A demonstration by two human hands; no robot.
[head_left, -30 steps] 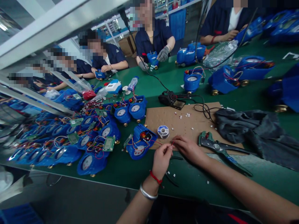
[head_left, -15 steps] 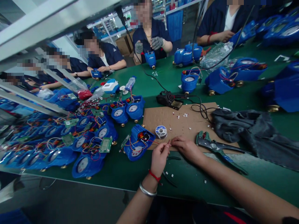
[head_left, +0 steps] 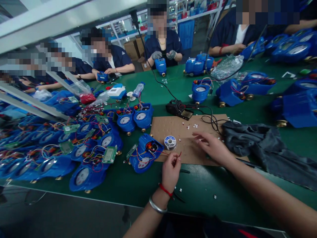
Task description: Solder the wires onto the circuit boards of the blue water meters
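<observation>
My left hand (head_left: 171,168) is closed in a pinch on a thin red wire (head_left: 180,154), whose tip pokes out past the fingers. That wire runs from a blue water meter (head_left: 138,165) lying tilted on the bench to the left, with its dial and a small circuit board showing. Over the cardboard sheet (head_left: 160,124), my right hand (head_left: 211,145) is held with fingers stretched forward and nothing visible in them. A solder spool (head_left: 170,142) stands on the cardboard between the hands. The wire strippers are mostly hidden by my right forearm.
Rows of blue meters (head_left: 47,167) with wires and boards crowd the left. A soldering iron holder (head_left: 179,109) with a black cable sits behind the cardboard. Dark cloth (head_left: 262,142) lies at right. Co-workers (head_left: 162,43) sit across the green bench (head_left: 153,79).
My right hand has left the wire end beside my left hand and moved forward and right, its fingers opening. My left hand keeps the red wire. Across the bench, gloved hands have lowered to a meter.
</observation>
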